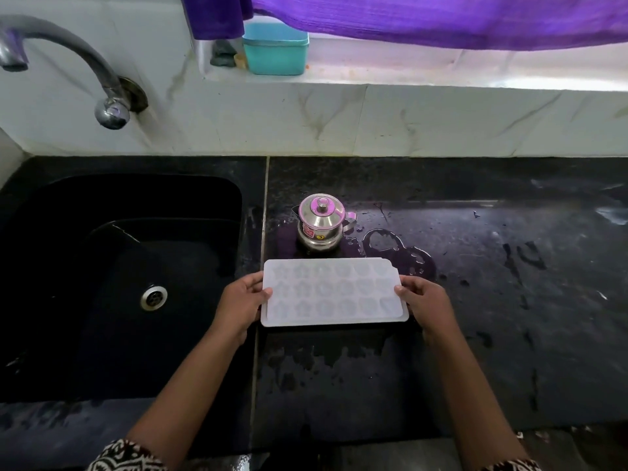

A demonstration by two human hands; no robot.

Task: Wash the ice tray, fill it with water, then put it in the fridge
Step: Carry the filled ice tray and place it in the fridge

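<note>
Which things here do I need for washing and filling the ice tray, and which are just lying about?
For the job: ice tray, held at its ends by the left hand and right hand; sink; tap.
Lying about: lidded steel pot; teal tub; purple cloth.

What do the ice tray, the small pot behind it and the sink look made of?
The ice tray looks like translucent white plastic or silicone: its moulded cells show faintly. The pot looks like polished steel, given its mirror reflections. The sink is black with a dull sheen, maybe stone or composite.
</note>
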